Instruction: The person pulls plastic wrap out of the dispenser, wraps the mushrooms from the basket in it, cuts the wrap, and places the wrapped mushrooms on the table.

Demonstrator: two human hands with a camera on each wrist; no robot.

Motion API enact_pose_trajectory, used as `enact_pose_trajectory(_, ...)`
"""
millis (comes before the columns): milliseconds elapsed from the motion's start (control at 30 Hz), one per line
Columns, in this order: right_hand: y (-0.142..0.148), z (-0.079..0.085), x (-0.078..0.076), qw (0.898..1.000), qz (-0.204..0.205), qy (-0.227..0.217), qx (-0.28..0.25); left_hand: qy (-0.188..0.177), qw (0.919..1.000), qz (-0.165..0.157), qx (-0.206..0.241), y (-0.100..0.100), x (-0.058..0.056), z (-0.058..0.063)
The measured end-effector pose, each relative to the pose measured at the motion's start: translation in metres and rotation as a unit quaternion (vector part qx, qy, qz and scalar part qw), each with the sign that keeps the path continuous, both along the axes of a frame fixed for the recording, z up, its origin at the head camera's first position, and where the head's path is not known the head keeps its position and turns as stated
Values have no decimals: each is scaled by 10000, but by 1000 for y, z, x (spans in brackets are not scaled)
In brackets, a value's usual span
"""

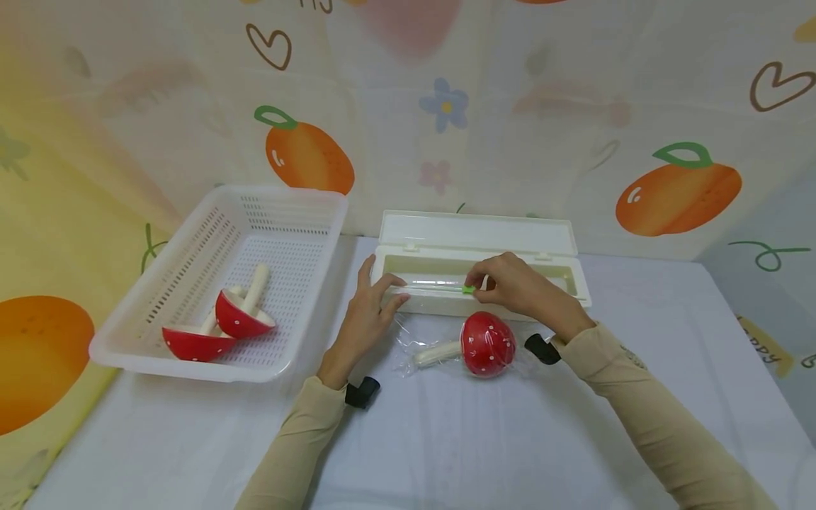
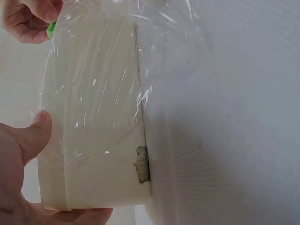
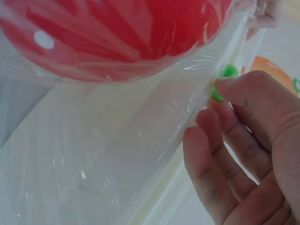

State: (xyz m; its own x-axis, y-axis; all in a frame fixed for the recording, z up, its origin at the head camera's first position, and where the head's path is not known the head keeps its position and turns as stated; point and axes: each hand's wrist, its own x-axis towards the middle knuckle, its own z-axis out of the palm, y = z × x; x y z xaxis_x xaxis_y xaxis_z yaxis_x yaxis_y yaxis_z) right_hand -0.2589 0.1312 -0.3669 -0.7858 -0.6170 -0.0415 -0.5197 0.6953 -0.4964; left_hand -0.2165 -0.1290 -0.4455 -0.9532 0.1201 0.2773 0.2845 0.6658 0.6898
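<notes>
Two hands are seen at work on a long white box (image 1: pixel 440 306). The box is set on the table (image 1: pixel 408 439), and its lid (image 1: pixel 478 232) is tipped open at the back. The left end of the box is gripped by the left hand (image 1: pixel 363 322), with the thumb put on one side and the other fingers bent round the end. A small green slider (image 1: pixel 468 289) on the box's front edge is pinched between the thumb and a finger of the right hand (image 1: pixel 513 287). Clear film (image 2: pixel 89 93) is hung down over the front of the box, and a dark patch (image 2: pixel 142 165) is seen low on its side. Just in front of the box, a red mushroom (image 1: pixel 488 345) with white dots is laid on its side on the table. It is covered by the film; whether film is tucked under it cannot be told. Its white stem (image 1: pixel 438 353) is pointed to the left. Two more red mushrooms (image 1: pixel 245 315) are kept in a white basket (image 1: pixel 319 269) to the left of the box, with one cap overlapping the other. Both arms are covered by tan sleeves (image 1: pixel 631 386), and behind the table a cloth (image 1: pixel 542 170) printed with oranges and hearts is hung.
</notes>
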Motion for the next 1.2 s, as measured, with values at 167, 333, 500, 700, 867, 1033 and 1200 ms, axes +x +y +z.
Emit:
enact_pose_trajectory(167, 2, -1, 0, 10000, 41, 15, -20, 24, 10000, -30, 60, 1, 0, 1)
enact_pose_trajectory(333, 4, -2, 1, 9999, -106, 104, 27, -89, 9999, -116, 39, 3, -2, 1)
enact_pose_trajectory(500, -1, -3, 1, 9995, -66, 288, 90, -156, 9998, -123, -57, 2, -3, 0)
enact_pose_trajectory(700, -9, -4, 0, 9987, 18, 452, 221, -63, 9996, -226, -126, 1, -2, 3)
enact_pose_trajectory(867, -15, -3, 1, 9982, 49, 512, 294, 13, 9994, -294, -193, 2, -2, 2)
enact_pose_trajectory(1033, -13, -1, 3, 9976, 96, 601, 329, -105, 9998, -105, -158, 2, -1, 2)
enact_pose_trajectory(1200, -4, -3, 5, 9967, 181, 729, 291, -117, 9997, 11, -223, 2, 0, 2)
